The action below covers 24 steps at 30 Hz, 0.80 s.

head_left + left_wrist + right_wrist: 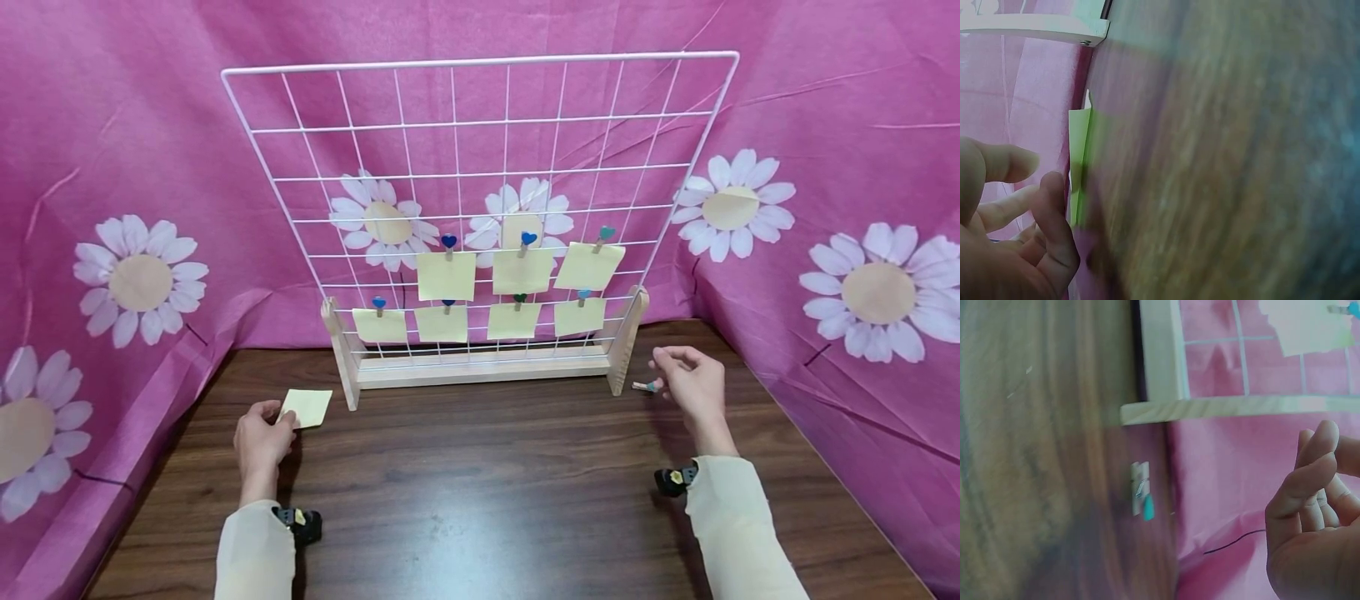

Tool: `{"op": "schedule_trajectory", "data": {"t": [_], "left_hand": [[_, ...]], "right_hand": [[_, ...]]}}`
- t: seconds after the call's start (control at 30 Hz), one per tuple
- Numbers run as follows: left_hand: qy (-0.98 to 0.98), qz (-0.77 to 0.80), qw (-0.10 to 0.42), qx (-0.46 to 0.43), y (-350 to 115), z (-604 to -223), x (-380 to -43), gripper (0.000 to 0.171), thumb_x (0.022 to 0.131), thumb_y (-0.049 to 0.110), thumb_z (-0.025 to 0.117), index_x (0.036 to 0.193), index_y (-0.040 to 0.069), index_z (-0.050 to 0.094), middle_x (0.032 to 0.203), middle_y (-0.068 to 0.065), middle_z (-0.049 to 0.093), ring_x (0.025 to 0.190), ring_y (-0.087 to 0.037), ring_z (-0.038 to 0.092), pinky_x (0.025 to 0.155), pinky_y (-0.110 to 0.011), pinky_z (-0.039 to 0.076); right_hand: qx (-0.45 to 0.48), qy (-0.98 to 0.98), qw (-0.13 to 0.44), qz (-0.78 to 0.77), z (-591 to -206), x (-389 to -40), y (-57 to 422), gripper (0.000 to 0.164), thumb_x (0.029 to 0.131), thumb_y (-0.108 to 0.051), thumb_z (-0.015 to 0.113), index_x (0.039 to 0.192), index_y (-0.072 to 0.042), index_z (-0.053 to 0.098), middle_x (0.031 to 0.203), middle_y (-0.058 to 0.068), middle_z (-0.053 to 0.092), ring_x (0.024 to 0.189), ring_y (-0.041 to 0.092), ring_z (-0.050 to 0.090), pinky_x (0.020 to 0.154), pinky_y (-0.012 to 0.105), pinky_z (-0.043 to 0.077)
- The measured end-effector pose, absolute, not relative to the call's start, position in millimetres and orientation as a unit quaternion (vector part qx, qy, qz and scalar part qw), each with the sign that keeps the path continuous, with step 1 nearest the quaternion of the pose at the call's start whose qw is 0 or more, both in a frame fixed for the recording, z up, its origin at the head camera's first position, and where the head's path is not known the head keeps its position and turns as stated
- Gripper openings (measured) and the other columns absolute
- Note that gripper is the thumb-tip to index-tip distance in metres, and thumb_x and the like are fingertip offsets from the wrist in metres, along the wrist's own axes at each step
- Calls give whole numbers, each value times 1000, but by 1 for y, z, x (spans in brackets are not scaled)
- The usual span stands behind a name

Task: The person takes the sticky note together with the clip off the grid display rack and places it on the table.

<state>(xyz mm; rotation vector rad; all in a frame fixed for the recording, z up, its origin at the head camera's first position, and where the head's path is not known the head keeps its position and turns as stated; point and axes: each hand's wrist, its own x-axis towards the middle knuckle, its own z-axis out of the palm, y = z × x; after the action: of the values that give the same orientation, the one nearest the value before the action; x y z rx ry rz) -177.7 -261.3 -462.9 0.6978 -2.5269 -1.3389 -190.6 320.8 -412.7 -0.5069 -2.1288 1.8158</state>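
Note:
At the left, a pale yellow sticky note (pixel 311 407) lies on the table. My left hand (pixel 262 437) is right beside it, and its thumb overlaps the note's near edge in the head view. The left wrist view shows the fingers of my left hand (pixel 1022 219) loosely bent with a gap between the tips, and the yellow-green paper (pixel 1079 165) just beyond them. A small wooden clothespin with a teal ornament (pixel 1140 490) lies on the table at the right. My right hand (pixel 690 387) hovers next to it, fingers bent, thumb near the index finger, nothing visible between them.
A white wire grid (pixel 480 175) stands upright in a wooden base (pixel 483 371) at the table's back. Several yellow notes (pixel 521 272) hang on its lower rows from heart-topped clothespins (pixel 606 235). Pink flowered cloth (pixel 150 150) surrounds the brown table (pixel 480 475).

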Motion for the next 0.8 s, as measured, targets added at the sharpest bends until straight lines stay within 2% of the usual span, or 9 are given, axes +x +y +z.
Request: {"op": "schedule_trajectory", "data": {"t": [0.13,0.4,0.57,0.8], "left_hand": [[-850,-459,103,239,-260,-462,-178,42,96,14,58,132,-9,54,125,-30,57,53,-3,59,47,-20,51],[-815,-515,112,242,-254,-459,-180,40,97,10,59,133,-7,54,111,-21,62,59,1,61,49,-20,55],[-804,-532,110,241,-253,-458,-181,41,97,10,59,134,-7,53,110,-17,60,60,0,63,51,-20,56],[-792,-551,101,240,-250,-455,-182,43,98,11,61,136,-6,53,103,-11,64,63,-3,66,53,-21,57]], "right_hand": [[-159,-742,155,633,-403,-190,313,16,97,-16,70,102,0,70,71,-9,71,48,7,60,43,21,51],[-122,-736,160,646,-386,-190,302,5,96,-16,72,92,-12,72,73,-4,72,49,9,61,49,23,57],[-113,-743,148,642,-379,-190,298,10,96,-18,72,97,-9,71,75,-4,73,50,9,62,49,23,57],[-90,-765,161,617,-373,-195,291,16,96,-19,72,101,-4,70,74,-6,72,51,10,63,52,20,56]]}}
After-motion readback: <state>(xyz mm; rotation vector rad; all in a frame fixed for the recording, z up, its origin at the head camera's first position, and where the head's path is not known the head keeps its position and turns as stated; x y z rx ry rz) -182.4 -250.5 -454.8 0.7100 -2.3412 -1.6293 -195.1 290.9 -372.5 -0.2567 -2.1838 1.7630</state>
